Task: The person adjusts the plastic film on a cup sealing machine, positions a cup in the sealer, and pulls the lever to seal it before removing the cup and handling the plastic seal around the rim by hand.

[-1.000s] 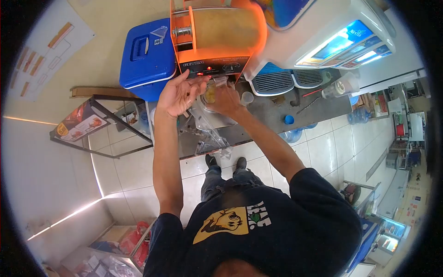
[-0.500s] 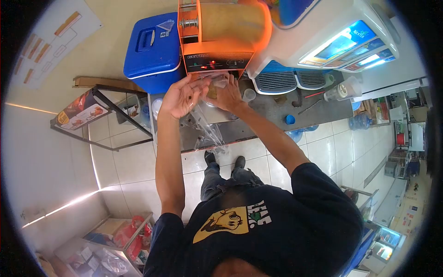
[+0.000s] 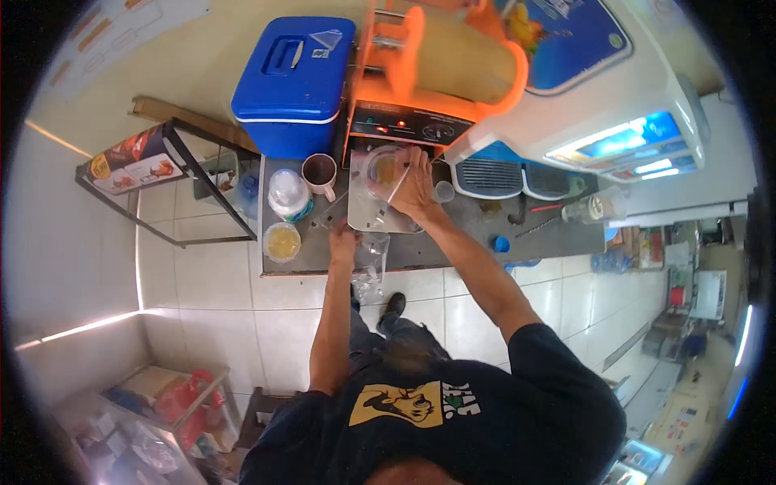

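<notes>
An orange cup sealing machine (image 3: 416,125) with lit red lights stands at the back of the dark counter. My right hand (image 3: 414,182) is wrapped round a clear plastic cup (image 3: 383,167) with yellowish contents, under the machine's front panel. Lower left of it, my left hand (image 3: 343,236) is closed at clear plastic film (image 3: 373,257) that hangs over the counter's front edge. Left of the machine are a brown mug (image 3: 320,171), a stack of white lids or cups (image 3: 288,192) and a cup of yellow drink (image 3: 282,242).
A blue cooler (image 3: 295,81) sits left of the machine. A white drink dispenser (image 3: 598,113) with blue drip trays (image 3: 487,174) is on the right. A small clear cup (image 3: 444,191), a blue cap (image 3: 501,243) and a clear pitcher (image 3: 588,210) lie along the counter (image 3: 461,234).
My left hand has moved down from the machine's opening towards the counter's front edge. My right hand stays by the machine, now round the cup. The view has shifted, showing the mug and yellow drink.
</notes>
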Tool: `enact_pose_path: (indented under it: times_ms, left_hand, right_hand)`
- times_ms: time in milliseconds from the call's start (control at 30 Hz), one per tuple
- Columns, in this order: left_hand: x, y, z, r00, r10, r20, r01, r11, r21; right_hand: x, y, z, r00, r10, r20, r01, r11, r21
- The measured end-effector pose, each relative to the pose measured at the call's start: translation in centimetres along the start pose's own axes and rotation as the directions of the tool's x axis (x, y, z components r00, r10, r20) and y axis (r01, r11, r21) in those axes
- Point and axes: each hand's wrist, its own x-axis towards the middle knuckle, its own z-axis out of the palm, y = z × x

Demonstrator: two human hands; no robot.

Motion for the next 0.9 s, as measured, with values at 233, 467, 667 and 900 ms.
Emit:
enact_pose_path:
  times_ms: [233, 467, 667, 900]
  left_hand:
    - [4.9, -2.2, 4.0, 0.853, 0.155, 0.498, 0.250, 0.716, -0.651]
    - [7.4, -5.4, 6.3, 0.797, 0.354, 0.489, 0.312, 0.452, -0.836]
    - [8.1, -4.8, 6.7, 0.807, 0.320, 0.496, 0.324, 0.462, -0.826]
    - [7.0, -3.1, 5.8, 0.852, 0.136, 0.505, 0.321, 0.628, -0.709]
  right_hand:
    - [-0.3, -0.9, 0.1, 1.000, 0.016, 0.001, -0.016, 1.000, -0.019]
    - [-0.9, -1.0, 0.2, 0.994, 0.075, 0.083, -0.069, 0.994, -0.080]
    - [-2.4, -0.2, -1.4, 0.989, 0.106, 0.099, -0.101, 0.993, -0.055]
    - [-7.8, 0.5, -3.3, 0.725, 0.458, 0.514, -0.613, 0.089, 0.785]
